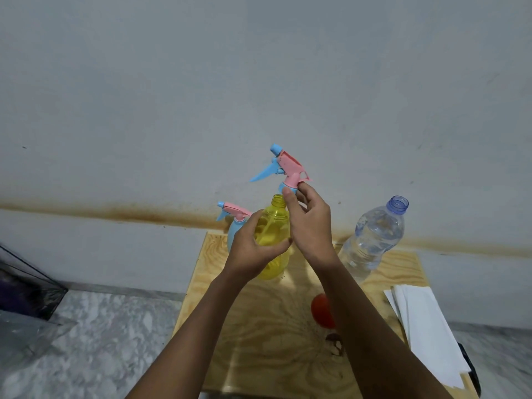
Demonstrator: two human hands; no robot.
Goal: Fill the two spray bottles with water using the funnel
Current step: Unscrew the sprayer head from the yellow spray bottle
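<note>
While the left grip [253, 249] holds the open yellow bottle [273, 223] and the right grip [309, 223] pinches its spray top [288, 165], filling looks not yet begun.

Our left hand [253, 251] hides most of the blue spray bottle [233, 232]. Our right forearm [359, 312] covers part of the red funnel [320, 309], whose shape we cannot tell.
</note>
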